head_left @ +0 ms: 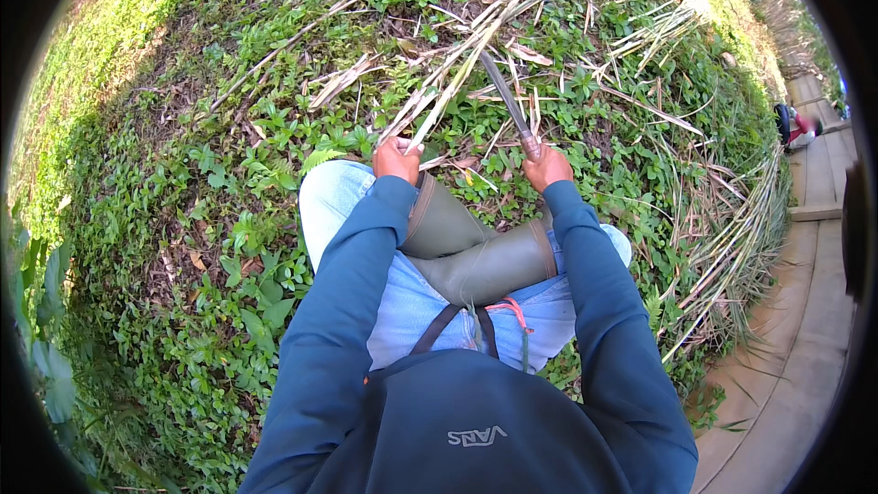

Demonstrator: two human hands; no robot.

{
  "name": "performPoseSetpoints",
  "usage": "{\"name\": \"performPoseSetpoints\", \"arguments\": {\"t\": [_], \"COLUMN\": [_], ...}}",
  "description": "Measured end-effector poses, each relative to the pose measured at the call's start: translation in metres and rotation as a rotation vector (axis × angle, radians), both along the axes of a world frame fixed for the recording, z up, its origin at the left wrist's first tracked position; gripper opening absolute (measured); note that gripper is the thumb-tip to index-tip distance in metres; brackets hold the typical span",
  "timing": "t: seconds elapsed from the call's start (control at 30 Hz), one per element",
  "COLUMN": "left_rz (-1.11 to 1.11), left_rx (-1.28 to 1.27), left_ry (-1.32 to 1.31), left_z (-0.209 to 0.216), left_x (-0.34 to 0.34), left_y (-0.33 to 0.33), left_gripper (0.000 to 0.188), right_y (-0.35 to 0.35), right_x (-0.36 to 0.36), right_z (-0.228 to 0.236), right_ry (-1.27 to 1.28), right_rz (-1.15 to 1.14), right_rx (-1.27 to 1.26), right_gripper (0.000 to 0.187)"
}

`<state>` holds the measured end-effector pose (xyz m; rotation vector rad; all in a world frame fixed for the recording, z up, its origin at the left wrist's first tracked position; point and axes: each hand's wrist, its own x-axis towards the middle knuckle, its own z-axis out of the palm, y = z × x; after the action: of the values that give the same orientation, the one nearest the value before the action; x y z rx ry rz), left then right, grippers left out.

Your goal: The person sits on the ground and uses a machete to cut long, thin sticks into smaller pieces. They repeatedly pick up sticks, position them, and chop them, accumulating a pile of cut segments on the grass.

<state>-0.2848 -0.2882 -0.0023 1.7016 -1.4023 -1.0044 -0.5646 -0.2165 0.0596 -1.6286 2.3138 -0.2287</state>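
Observation:
My left hand (397, 161) is closed around the lower ends of a bundle of long, pale green and straw-coloured stalks (463, 62), just beyond my left knee. The stalks run up and to the right, spreading into leafy tops at the far edge. In my right hand (547, 167) is the brown handle of a sickle (503, 89). Its dark, slightly curved blade points away from me, with the tip close beside the stalks; whether it touches them I cannot tell. My legs are crossed, with olive rubber boots (498, 265) below my hands.
Low green weeds (201, 247) cover the sloping ground around me. Dry cut stalks (343, 80) lie scattered ahead, and a heap of long grass stems (745, 242) lies on the right. Beyond it runs a concrete path (791, 311), where a partly visible red and dark object (800, 126) stands.

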Motion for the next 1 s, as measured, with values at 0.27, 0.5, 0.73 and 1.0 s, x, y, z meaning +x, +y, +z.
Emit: {"name": "performPoseSetpoints", "arguments": {"t": [0.27,0.5,0.73,1.0], "left_rz": [-0.073,-0.106,0.0,0.003], "left_rx": [0.111,0.172,-0.007,-0.06], "left_ry": [0.367,0.368,0.142,-0.038], "left_z": [-0.011,-0.011,-0.004,0.008], "left_x": [0.0,-0.001,0.008,0.008], "left_y": [-0.009,-0.007,-0.001,0.002], "left_gripper": [0.011,0.009,0.016,0.022], "right_y": [0.014,0.005,0.008,0.001], "right_x": [0.014,-0.003,-0.005,0.005], "right_z": [-0.014,-0.001,0.035,0.041], "right_ry": [-0.019,0.126,0.145,0.197], "right_rz": [0.105,0.193,0.381,0.344], "right_rx": [-0.015,0.091,0.133,0.136], "right_gripper": [0.024,0.031,0.028,0.028]}}
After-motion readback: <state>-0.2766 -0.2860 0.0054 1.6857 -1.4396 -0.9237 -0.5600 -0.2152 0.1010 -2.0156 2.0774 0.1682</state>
